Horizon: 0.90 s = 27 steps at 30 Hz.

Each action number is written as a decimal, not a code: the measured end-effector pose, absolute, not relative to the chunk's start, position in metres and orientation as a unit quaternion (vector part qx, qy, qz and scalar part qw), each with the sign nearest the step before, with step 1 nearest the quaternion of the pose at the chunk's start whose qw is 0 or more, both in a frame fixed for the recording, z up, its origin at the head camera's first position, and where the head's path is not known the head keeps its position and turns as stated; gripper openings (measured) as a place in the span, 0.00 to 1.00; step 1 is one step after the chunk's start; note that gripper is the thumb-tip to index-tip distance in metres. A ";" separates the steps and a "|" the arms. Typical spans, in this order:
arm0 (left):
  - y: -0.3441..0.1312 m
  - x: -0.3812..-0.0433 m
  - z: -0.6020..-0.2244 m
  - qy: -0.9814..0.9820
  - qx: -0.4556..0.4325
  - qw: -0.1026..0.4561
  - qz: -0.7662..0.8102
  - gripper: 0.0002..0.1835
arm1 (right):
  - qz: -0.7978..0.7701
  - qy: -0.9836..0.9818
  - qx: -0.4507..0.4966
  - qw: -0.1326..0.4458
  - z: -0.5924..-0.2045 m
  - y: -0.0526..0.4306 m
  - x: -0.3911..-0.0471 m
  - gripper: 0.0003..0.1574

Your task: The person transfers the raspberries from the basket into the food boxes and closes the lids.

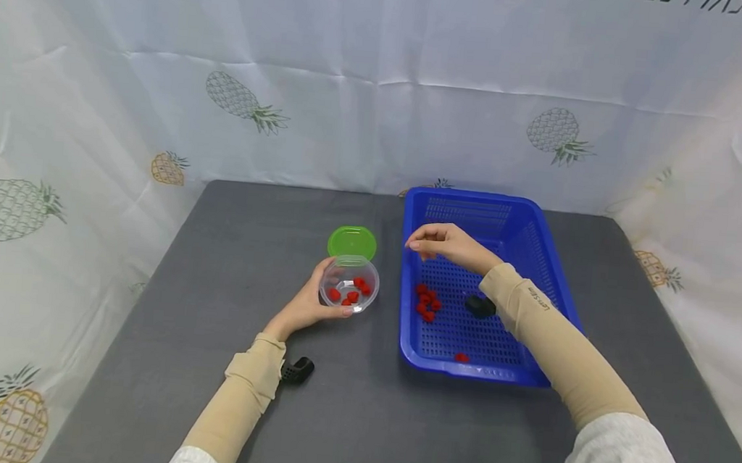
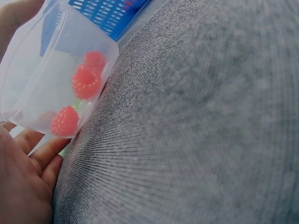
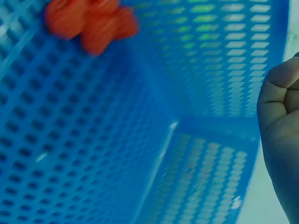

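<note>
A clear round plastic tub [image 1: 343, 282] with several raspberries [image 2: 87, 82] in it is held by my left hand [image 1: 305, 304]. The thumb lies along its near side, with the fingers around the left and far side. My right hand [image 1: 451, 245] hovers over the left rim of a blue plastic basket [image 1: 405, 321], its fingers loosely bent and no fruit showing at the tips. Several more raspberries [image 1: 427, 303] lie clustered on the basket floor below it, at the left. One raspberry [image 1: 461, 357] sits apart by the near wall.
A green lid [image 1: 353, 242] lies on the grey table [image 1: 329, 432] just behind the tub. Black straps show at the left wrist [image 1: 297, 370] and the right wrist [image 1: 480, 306]. A white curtain with printed pineapples [image 1: 238, 95] hangs around the table.
</note>
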<state>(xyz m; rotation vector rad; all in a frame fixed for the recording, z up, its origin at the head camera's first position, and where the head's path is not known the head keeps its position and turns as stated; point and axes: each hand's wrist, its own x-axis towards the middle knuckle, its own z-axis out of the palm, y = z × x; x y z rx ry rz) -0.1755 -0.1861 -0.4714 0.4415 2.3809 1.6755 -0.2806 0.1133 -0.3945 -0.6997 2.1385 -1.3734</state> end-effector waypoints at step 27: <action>-0.186 -0.177 -0.473 0.807 0.142 0.099 0.565 0.53 | -0.327 0.847 -0.216 0.358 -0.444 0.153 -0.288 0.18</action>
